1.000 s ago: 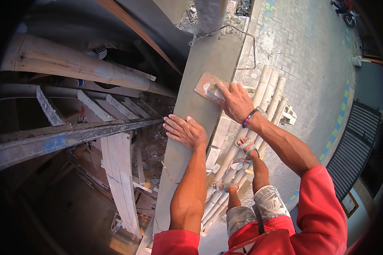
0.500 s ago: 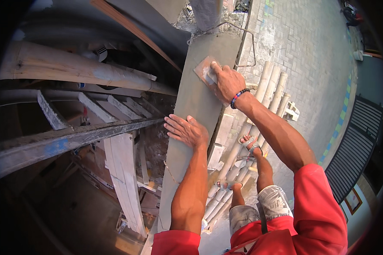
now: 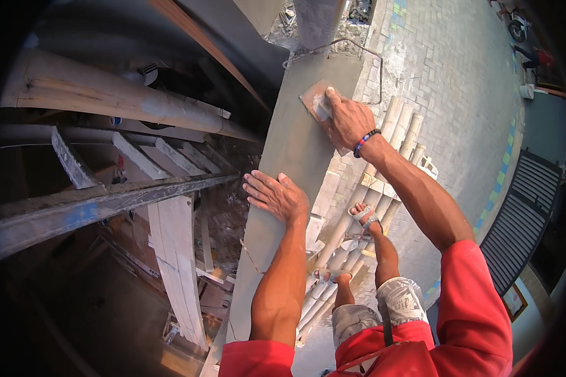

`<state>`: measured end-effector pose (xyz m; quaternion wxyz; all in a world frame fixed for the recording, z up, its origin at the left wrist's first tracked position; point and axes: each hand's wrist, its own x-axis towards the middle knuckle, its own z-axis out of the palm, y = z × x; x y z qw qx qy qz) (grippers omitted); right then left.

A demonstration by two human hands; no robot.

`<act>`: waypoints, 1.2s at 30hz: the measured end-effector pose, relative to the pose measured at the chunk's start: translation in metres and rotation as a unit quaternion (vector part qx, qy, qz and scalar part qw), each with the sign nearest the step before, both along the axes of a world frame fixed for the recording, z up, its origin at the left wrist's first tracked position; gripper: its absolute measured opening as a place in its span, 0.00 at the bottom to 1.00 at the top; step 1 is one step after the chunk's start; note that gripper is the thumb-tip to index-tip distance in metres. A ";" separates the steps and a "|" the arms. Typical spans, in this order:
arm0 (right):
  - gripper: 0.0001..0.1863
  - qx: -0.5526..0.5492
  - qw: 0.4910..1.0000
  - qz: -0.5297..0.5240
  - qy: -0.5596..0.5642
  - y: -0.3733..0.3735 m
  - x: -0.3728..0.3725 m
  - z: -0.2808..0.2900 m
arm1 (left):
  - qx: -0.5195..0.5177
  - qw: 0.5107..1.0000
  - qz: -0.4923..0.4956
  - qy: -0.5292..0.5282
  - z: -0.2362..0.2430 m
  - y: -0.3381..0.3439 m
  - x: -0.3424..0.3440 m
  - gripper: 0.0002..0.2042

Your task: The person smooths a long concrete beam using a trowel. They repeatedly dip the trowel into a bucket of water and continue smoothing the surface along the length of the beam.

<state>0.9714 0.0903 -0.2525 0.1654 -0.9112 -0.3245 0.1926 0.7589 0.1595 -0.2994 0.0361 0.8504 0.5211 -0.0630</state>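
Note:
My right hand point(image 3: 351, 122) is wrapped round a flat rectangular plastering trowel point(image 3: 316, 100), whose blade lies on the smooth grey top of a narrow concrete ledge point(image 3: 289, 141). Most of the handle is hidden under my fingers. Nearer to me, my left hand point(image 3: 280, 196) rests palm down on the same ledge, fingers stretched toward its left edge and holding nothing. A bent metal rod point(image 3: 380, 69) loops out over the ledge's far right side.
Left of the ledge stand a worn ladder point(image 3: 100, 207), a thick pole point(image 3: 107, 97) and a board point(image 3: 176, 264) over a dark lower space. On the right, my sandalled feet point(image 3: 365, 217) stand on bamboo poles point(image 3: 339, 232) high above a paved street point(image 3: 459, 125). A motorcycle is partly visible far off.
My right hand and the trowel have shifted slightly right in the picture, while the whole view has turned a little. The left hand stays flat on the ledge.

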 end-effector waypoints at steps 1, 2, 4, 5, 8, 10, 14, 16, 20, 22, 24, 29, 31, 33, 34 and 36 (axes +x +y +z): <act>0.28 0.003 1.000 -0.012 0.004 0.012 0.009 0.008 | -0.003 1.000 -0.010 -0.005 0.002 -0.002 0.003 0.31; 0.28 -0.015 1.000 0.005 0.008 0.011 0.000 0.002 | -0.007 1.000 -0.019 -0.010 0.002 -0.004 0.004 0.31; 0.28 -0.033 0.998 0.046 -0.001 0.014 -0.018 -0.008 | 0.001 1.000 -0.014 -0.019 -0.003 -0.001 0.003 0.31; 0.28 0.013 0.995 0.090 -0.029 0.002 -0.035 -0.012 | 0.004 1.000 -0.005 -0.022 -0.003 0.000 0.001 0.31; 0.30 0.010 0.998 0.061 0.001 -0.023 -0.020 -0.007 | 0.010 1.000 -0.002 -0.013 -0.001 0.003 -0.004 0.31; 0.31 -0.010 1.000 -0.025 -0.005 -0.010 0.017 0.003 | 0.015 1.000 -0.016 -0.017 0.000 0.001 -0.001 0.31; 0.28 0.009 0.999 0.023 -0.033 0.017 -0.011 -0.012 | 0.018 0.999 -0.011 -0.025 -0.008 -0.002 0.002 0.31; 0.28 0.016 0.994 0.101 -0.028 -0.003 -0.049 -0.013 | 0.018 1.000 -0.008 -0.019 -0.005 -0.001 0.000 0.31; 0.29 0.013 0.998 -0.063 0.004 -0.031 0.003 -0.004 | 0.018 1.000 -0.007 -0.003 0.001 0.002 -0.003 0.31; 0.21 -0.061 0.991 -0.119 -0.007 -0.021 0.046 0.008 | 0.016 1.000 -0.019 -0.009 0.000 -0.001 -0.001 0.31; 0.20 -0.021 0.991 -0.119 -0.059 -0.011 0.042 -0.004 | 0.012 1.000 -0.021 -0.014 -0.002 -0.005 0.004 0.31; 0.32 0.019 0.998 0.049 -0.045 -0.026 -0.030 -0.010 | 0.019 1.000 -0.009 -0.003 -0.002 0.001 -0.004 0.31; 0.32 -0.018 1.000 -0.022 -0.013 -0.023 0.002 0.003 | 0.028 0.999 -0.014 -0.008 -0.002 0.005 -0.005 0.31; 0.32 -0.055 0.996 -0.069 -0.009 -0.017 0.029 0.002 | 0.013 1.000 -0.021 -0.016 -0.001 -0.003 0.002 0.31; 0.32 -0.073 0.994 -0.076 -0.015 -0.003 0.040 0.000 | 0.010 1.000 -0.019 -0.015 -0.002 -0.004 0.003 0.31; 0.32 -0.078 0.995 -0.067 -0.012 0.000 0.034 -0.004 | 0.006 1.000 -0.010 -0.016 -0.003 -0.004 0.004 0.31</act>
